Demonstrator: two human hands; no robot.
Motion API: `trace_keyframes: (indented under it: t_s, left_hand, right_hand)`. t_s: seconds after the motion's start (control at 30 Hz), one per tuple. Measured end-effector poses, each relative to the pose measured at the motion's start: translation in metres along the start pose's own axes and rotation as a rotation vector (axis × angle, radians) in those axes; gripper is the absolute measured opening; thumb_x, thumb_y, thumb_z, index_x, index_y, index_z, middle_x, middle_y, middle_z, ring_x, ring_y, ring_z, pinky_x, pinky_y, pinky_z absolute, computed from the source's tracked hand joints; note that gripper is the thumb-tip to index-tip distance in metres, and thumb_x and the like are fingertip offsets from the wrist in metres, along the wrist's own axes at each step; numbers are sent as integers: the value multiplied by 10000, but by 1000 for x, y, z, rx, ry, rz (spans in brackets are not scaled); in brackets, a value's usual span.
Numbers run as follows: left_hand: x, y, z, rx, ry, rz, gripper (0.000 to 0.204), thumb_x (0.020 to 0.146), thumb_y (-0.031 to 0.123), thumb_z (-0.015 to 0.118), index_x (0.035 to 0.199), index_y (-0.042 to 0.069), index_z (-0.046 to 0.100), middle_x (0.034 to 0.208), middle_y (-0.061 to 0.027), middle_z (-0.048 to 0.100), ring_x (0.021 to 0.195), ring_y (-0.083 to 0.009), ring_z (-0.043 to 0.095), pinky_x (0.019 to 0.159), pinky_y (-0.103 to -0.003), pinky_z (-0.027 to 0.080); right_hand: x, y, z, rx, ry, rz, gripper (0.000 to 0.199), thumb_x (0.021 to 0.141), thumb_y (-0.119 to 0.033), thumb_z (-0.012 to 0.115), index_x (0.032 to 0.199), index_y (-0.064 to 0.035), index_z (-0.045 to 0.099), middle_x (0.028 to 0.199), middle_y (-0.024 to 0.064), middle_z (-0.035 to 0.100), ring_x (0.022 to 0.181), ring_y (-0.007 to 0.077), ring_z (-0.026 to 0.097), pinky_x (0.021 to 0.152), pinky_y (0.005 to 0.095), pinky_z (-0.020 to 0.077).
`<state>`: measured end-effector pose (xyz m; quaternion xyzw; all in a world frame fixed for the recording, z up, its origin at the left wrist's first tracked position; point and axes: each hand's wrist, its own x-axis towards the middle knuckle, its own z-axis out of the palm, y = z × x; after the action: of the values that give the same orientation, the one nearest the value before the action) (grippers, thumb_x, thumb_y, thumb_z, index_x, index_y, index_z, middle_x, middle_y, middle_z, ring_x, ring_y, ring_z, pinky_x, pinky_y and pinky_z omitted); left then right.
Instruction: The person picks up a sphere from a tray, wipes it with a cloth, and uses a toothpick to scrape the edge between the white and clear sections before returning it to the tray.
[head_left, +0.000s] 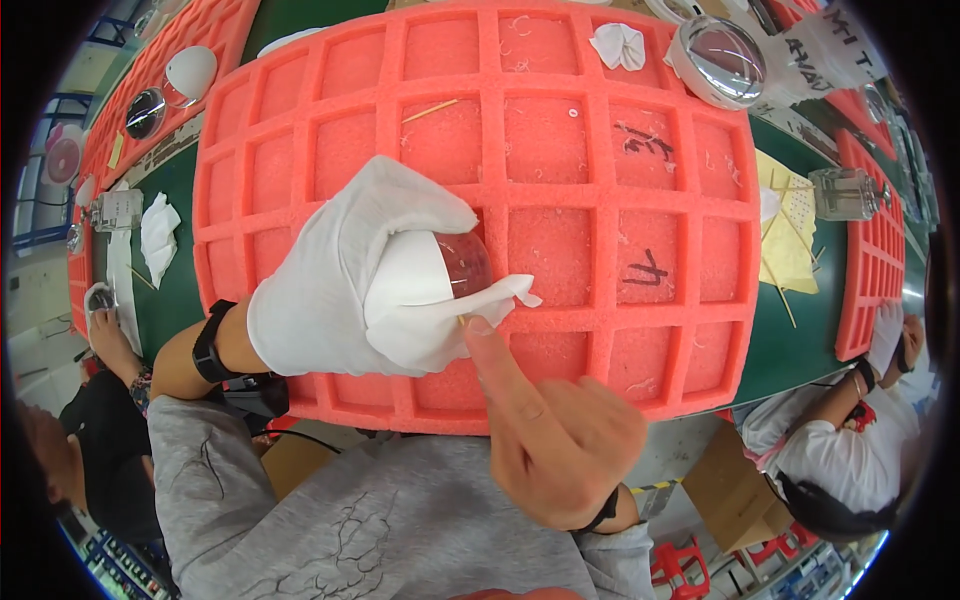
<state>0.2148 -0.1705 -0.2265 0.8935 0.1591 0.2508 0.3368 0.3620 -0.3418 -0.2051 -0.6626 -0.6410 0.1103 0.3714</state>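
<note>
My left hand [325, 275], in a white glove, is closed around a rounded piece, part white [408, 270] and part clear glass [466, 262]. The glove hides much of its outline. A white cloth [510, 291] lies across its near side, with a twisted end sticking out to the right. My right hand [560, 435] is bare, its index finger stretched up to the cloth and the other fingers curled. At that fingertip shows a short bit of thin wooden stick [462, 320]; the thumb is hidden.
Beneath my hands lies a red foam tray [595, 200] with square pockets. On it are a loose wooden stick [430, 110], a crumpled cloth [618, 46] and a clear glass dome [718, 62]. Jars [846, 193] stand on the green table [775, 345]. People work at both sides.
</note>
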Motion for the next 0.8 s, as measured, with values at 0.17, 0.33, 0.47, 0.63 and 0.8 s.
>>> trace_keyframes:
  t_s: [0.17,0.33,0.47,0.63,0.8]
  left_hand:
    - [2,-4,-11,-61,-61,-50,664,639,132,957,1183,46,587,1057,-106,614,888,-192,631,749,-307,501]
    - [-2,-5,-6,59,-20,31,689,619,152,958,1197,60,596,1098,-115,617,948,-221,631,798,-320,497]
    - [3,-5,-15,47,-79,64,687,612,160,953,1198,71,606,1111,-112,618,959,-229,631,816,-328,496]
    - [3,-5,-13,-24,-59,-17,689,611,148,946,1202,72,600,1102,-111,620,941,-233,629,812,-326,497]
    - [7,-8,-15,8,-45,44,635,646,131,903,1194,65,591,1079,-99,606,910,-249,615,764,-337,510]
  right_hand:
    - [12,-2,13,-44,73,5,605,649,114,682,1238,-10,746,538,18,416,416,144,316,428,323,282]
    - [11,-7,6,48,7,43,576,659,122,672,1217,0,752,543,24,465,407,139,318,422,316,285]
    - [17,-6,9,55,64,49,564,660,132,663,1202,7,756,550,30,494,403,139,326,419,311,292]
    - [13,-10,-3,50,-7,95,558,653,142,659,1184,7,764,554,31,507,405,142,339,423,301,312]
    - [30,-5,8,56,40,68,553,646,149,667,1170,3,770,551,30,503,407,147,345,429,293,327]
